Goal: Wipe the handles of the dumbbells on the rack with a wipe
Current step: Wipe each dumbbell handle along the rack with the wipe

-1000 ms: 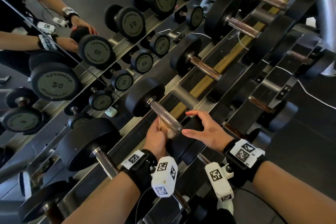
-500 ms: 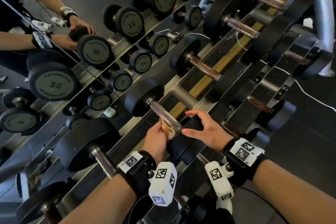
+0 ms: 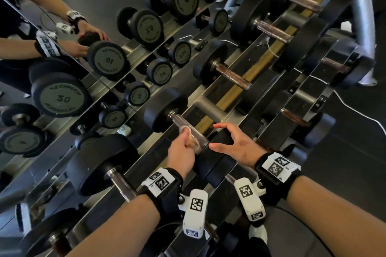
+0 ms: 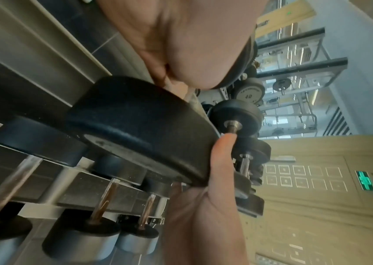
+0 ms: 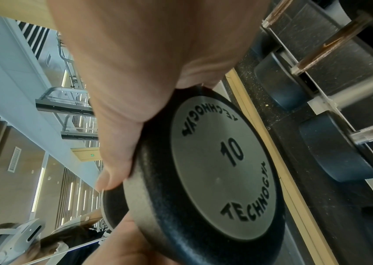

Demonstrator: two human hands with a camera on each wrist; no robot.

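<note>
We see the left hand point(image 3: 180, 155) at about 6 o'clock in the head view, its fingers curled round the steel handle point(image 3: 189, 129) of the 10 dumbbell point(image 3: 166, 108), pressing a pale wipe point(image 3: 193, 144) against the near end of the bar. The wipe shows only as a small crumpled patch between fingers and metal, so how far round the handle it wraps we cannot tell. The right hand point(image 3: 236, 145), just toward 3 o'clock of the left, lies spread and relaxed over the dumbbell's near black head point(image 3: 217, 162), thumb and forefinger apart, cupping the rim rather than clenching it. From the right wrist, the grey end plate point(image 5: 224, 166) reads "10" and "TECHNOGYM", with the thumb point(image 5: 113, 170) resting on its black edge. The dumbbell sits in its cradle on the top tier of the rack point(image 3: 236, 87), which runs from 7 o'clock up to 1 o'clock. A mirror point(image 3: 62, 69) toward 9 o'clock repeats the weights and both forearms.
</note>
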